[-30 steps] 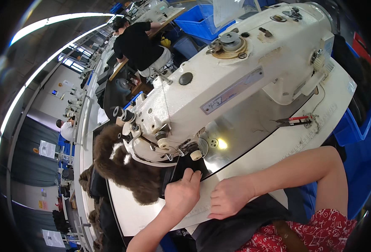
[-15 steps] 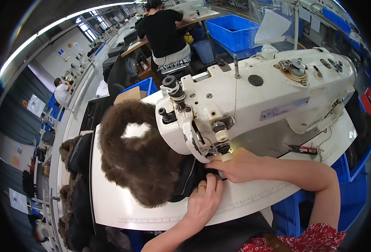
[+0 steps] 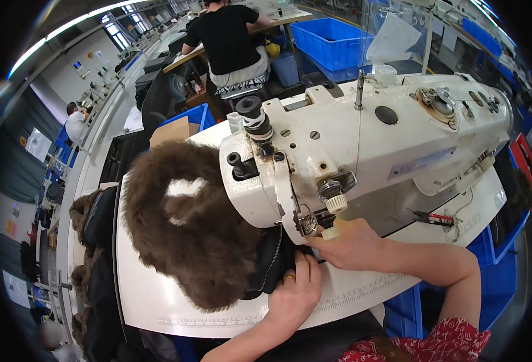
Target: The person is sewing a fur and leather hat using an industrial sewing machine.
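A white sewing machine (image 3: 362, 145) stands over a black fabric piece (image 3: 281, 265) with a zipper, joined to thick brown fur (image 3: 187, 229) that forms a loop on the left. My left hand (image 3: 294, 289), a ring on one finger, is closed with its fingertips gripping the near edge of the black fabric. Close by the needle area, my right hand (image 3: 353, 244) is closed on the same fabric, its index finger reaching under the machine head. The machine head hides the needle and part of the fabric.
Red-handled snips (image 3: 431, 217) lie on the white table (image 3: 217, 323) at the right. More black pieces with brown fur (image 3: 97, 259) hang along the left edge. Blue bins (image 3: 329, 45) stand beyond the machine and at lower right. A person in black (image 3: 222, 42) sits ahead.
The view has shifted slightly, so the machine appears a little lower and further right. Both hands stay at the black fabric, with only slight changes in finger position.
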A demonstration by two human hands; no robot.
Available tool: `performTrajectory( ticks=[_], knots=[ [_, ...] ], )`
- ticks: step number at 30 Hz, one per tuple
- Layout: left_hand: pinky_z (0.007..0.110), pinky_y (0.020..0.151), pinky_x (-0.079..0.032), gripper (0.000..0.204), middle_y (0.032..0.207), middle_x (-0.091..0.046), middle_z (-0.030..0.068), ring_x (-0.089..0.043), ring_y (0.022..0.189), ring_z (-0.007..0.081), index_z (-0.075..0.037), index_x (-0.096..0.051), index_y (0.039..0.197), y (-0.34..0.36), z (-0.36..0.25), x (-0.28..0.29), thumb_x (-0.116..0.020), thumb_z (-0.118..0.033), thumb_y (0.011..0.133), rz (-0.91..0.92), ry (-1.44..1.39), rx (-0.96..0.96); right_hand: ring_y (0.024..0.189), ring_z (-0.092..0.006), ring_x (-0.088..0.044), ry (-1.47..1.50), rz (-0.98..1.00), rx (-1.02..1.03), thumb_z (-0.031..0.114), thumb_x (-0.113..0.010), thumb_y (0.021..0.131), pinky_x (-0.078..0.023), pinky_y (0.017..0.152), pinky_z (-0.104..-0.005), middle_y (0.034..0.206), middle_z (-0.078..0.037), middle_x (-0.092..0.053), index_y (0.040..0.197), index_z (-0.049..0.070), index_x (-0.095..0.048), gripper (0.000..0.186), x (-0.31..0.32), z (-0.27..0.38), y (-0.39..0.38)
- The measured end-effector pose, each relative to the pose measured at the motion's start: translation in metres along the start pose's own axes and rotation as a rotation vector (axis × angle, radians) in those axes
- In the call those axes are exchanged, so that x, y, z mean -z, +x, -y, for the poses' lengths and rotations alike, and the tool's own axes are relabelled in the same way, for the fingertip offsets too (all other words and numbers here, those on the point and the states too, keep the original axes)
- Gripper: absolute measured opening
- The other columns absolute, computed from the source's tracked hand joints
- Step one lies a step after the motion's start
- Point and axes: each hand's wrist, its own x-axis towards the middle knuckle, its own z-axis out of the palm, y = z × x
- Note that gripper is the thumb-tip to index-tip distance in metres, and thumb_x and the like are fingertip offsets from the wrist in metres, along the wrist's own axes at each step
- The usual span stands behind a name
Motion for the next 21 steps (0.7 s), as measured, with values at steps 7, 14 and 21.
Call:
performTrajectory(
  ticks=[7, 14, 21],
  knots=[
    [0.024, 0.048, -0.052, 0.042, 0.111, -0.071, 0.0177, -0.063, 0.06, 0.014, 0.004, -0.07, 0.11, 0.004, 0.001, 0.0, -0.065, -0.009, 0.07, -0.024, 0.015, -0.031, 0.067, -0.0154, -0.062, 0.084, -0.084, 0.08, 0.021, -0.073, 0.081, -0.049, 0.047, -0.0313, 0.083, 0.0, -0.053, 0.104, 0.018, -0.075, 0.023, -0.001, -0.008, -0.005],
    [0.02, 0.047, -0.047, 0.041, 0.111, -0.071, 0.0139, -0.057, 0.058, 0.0089, 0.002, -0.07, 0.116, 0.014, 0.013, -0.006, -0.062, -0.013, 0.079, 0.06, 0.125, -0.079, 0.064, -0.016, -0.063, 0.049, -0.038, 0.041, 0.019, -0.072, 0.082, -0.048, 0.046, -0.0315, 0.078, -0.001, -0.054, 0.1, 0.015, -0.071, 0.019, -0.012, -0.014, -0.002],
    [0.024, 0.041, -0.045, 0.037, 0.107, -0.07, 0.0127, -0.061, 0.055, 0.0102, 0.0, -0.072, 0.113, 0.024, 0.019, -0.018, -0.063, -0.01, 0.079, 0.031, 0.12, -0.076, 0.064, -0.021, -0.069, 0.043, 0.095, -0.014, 0.016, -0.071, 0.081, -0.051, 0.049, -0.0349, 0.08, -0.004, -0.062, 0.102, 0.01, -0.069, 0.022, -0.006, -0.017, 0.002]
  ],
)
